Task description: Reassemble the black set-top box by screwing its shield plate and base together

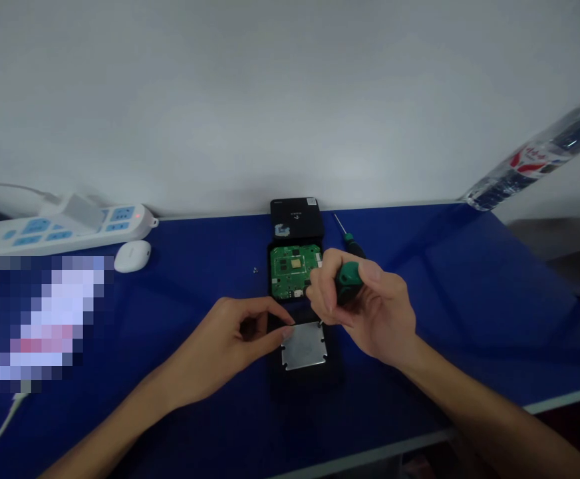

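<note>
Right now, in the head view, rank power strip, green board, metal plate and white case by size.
1. Power strip
2. Green board and metal plate: too alike to rank
3. White case

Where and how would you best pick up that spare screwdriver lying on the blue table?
Probably by its thick handle, coming from the right: the thin shaft points toward the wall, the black box sits to the left, and the right hand partly hides the handle's near end.

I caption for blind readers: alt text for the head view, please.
A person's right hand holds a green screwdriver at the far right corner of a silver plate, left hand at the far left. Beyond, a circuit board lies in a black case on a blue table.
</note>
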